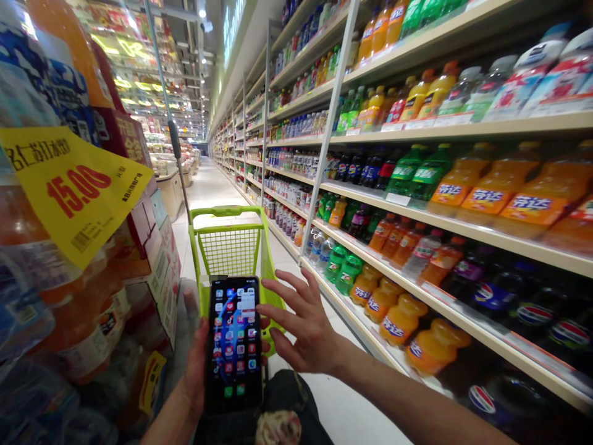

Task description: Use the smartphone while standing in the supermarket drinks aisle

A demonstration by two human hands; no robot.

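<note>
Holding: the left hand (197,364) clasps a phone (234,343) from below and behind, with the palm against its left edge; the fingers behind the case are hidden.
Right hand: the right hand (306,327) is spread wide and holds nothing. Its fingers fan out just beside the phone's right edge, and the thumb lies at that edge; contact cannot be confirmed.
Phone position: low in the centre of the view, close to the body and upright, with the lit screen of app icons facing the person.
Below the phone: a dark cloth item (282,411) with a patterned patch, kind not clear.
Cart: a green cart (229,247) stands directly beyond the phone on the aisle floor (213,185).
Shelves: a long shelf run (463,228) on the right carries soft drinks. The orange bottles (401,318) on a low shelf are nearest the right hand, but apart from it.
Left side: stacked wrapped bottle packs bear a yellow price tag (74,191) marked 15.00.
Handling, judged: the phone is light, rigid and flat, with a slick glass face likely to crack if dropped on the hard floor.
Hold, judged: the two long edges are the safe places, pinched between palm and fingertips with the lower end supported; pressure on the glass should stay light.
</note>
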